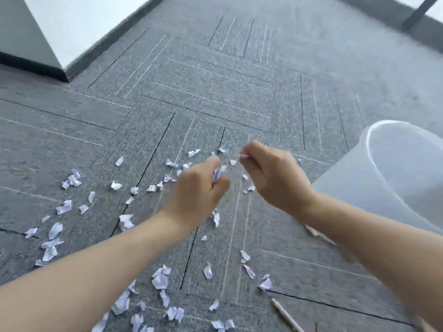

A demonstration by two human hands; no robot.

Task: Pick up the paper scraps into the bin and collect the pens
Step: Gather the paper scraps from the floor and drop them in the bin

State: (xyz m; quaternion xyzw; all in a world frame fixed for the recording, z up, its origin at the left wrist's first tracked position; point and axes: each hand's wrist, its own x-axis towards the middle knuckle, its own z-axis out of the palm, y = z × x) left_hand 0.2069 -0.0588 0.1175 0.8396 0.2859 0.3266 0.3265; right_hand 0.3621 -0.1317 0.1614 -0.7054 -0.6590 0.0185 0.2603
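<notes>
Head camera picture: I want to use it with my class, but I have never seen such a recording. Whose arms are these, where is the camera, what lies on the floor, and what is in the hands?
There is no machine here. A person wears a camera on the head, looking forward and down, so the two bare arms are their own. The left hand pinches paper scraps in a curled grip. The right hand pinches a small white bit; the blur hides what it is. Many more torn scraps lie scattered on the grey carpet. A translucent bin stands at the right. A pen lies on the carpet near the bottom edge.
</notes>
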